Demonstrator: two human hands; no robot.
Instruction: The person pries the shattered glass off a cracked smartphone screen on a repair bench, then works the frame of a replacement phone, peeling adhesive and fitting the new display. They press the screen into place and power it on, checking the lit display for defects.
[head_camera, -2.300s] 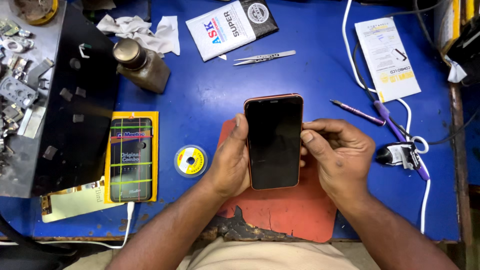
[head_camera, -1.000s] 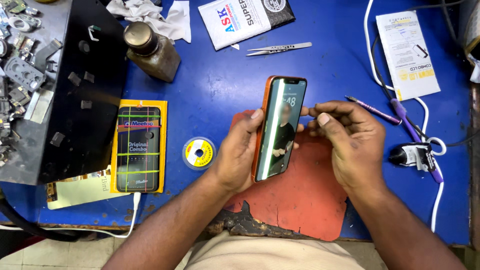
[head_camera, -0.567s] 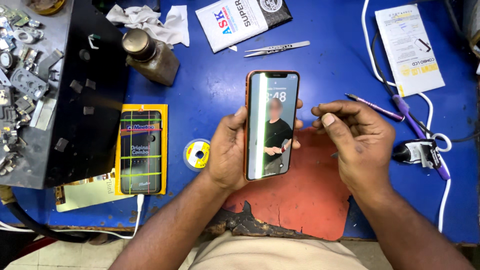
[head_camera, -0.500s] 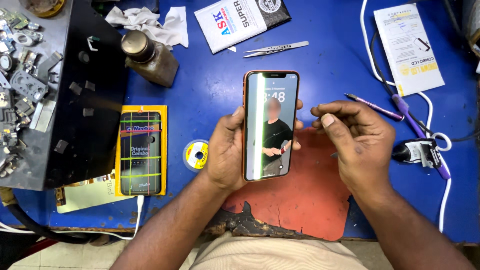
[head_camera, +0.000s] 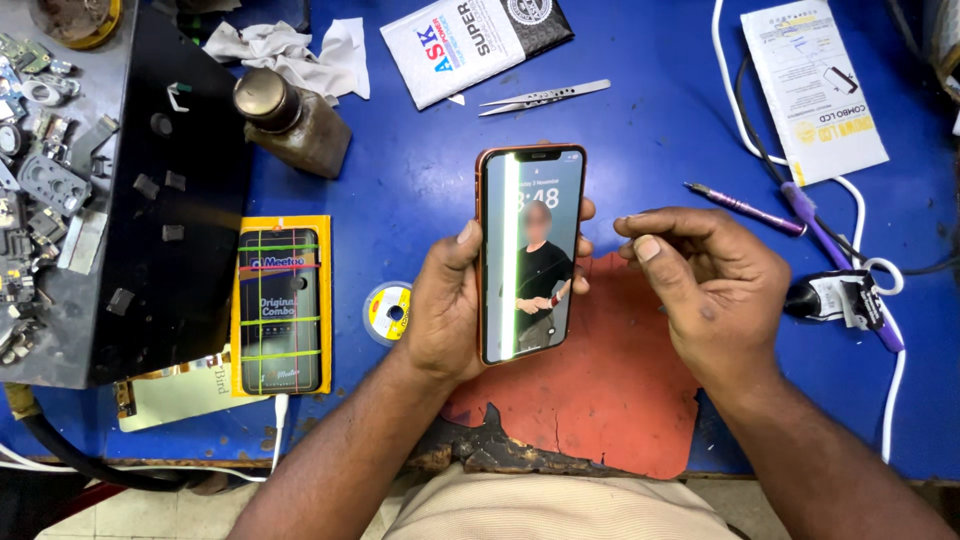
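Change: phone (head_camera: 530, 255) now upright and lit, turned face-up from the edge-on tilt a second ago; right hand off it.
Left hand (head_camera: 445, 305): fingers wrapped around the phone, thumb on its left edge, fingertips showing past the right edge.
Right hand (head_camera: 710, 285): fingers loosely curled, grasping nothing, just right of the phone.
Phone: raised over the orange mat (head_camera: 600, 400); bright vertical stripe down the screen.
Worktop (head_camera: 420, 190): blue; solder reel (head_camera: 388, 312) and boxed screen (head_camera: 280, 305) to the left, tweezers (head_camera: 545, 97) above, purple screwdriver (head_camera: 745, 208) to the right.
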